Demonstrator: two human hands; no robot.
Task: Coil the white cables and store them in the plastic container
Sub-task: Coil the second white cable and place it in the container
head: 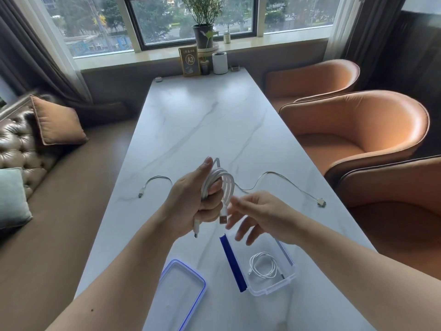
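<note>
Currently gripping a coiled white cable (216,180) in the left hand (191,204), raised above the marble table (202,120), with fingers curled tight round the bundle of loops and thumb pointing up along its side. Letting two ends hang from that fist: a flat USB plug (223,219) on the right, a smaller plug (195,231) lower on the left. Holding the right hand (260,211) just beside the USB plug, with fingers spread apart and loosely bent, blurred, gripping nothing; cannot tell whether a fingertip touches the plug. Directly below the right hand, resting on the near part of the table: the open plastic container (290,275), clear with a blue latch along its left side, with a thin white cable (263,268) coiled inside on the bottom. Just left of it, lying flat and apart from it: the lid (180,295), clear with a blue rim. Farther out on the table, passing behind both hands: a loose white cable (270,172), uncoiled and wavy, with one connector (140,194) near the left edge and another connector (320,203) near the right edge. Right of the table, orange armchairs (358,130); left of it, a tufted brown sofa (16,144) with cushions; at the far end, by the window sill, a framed sign (189,62) marked A2, a white cylinder (220,63) and a potted plant (202,32).
</note>
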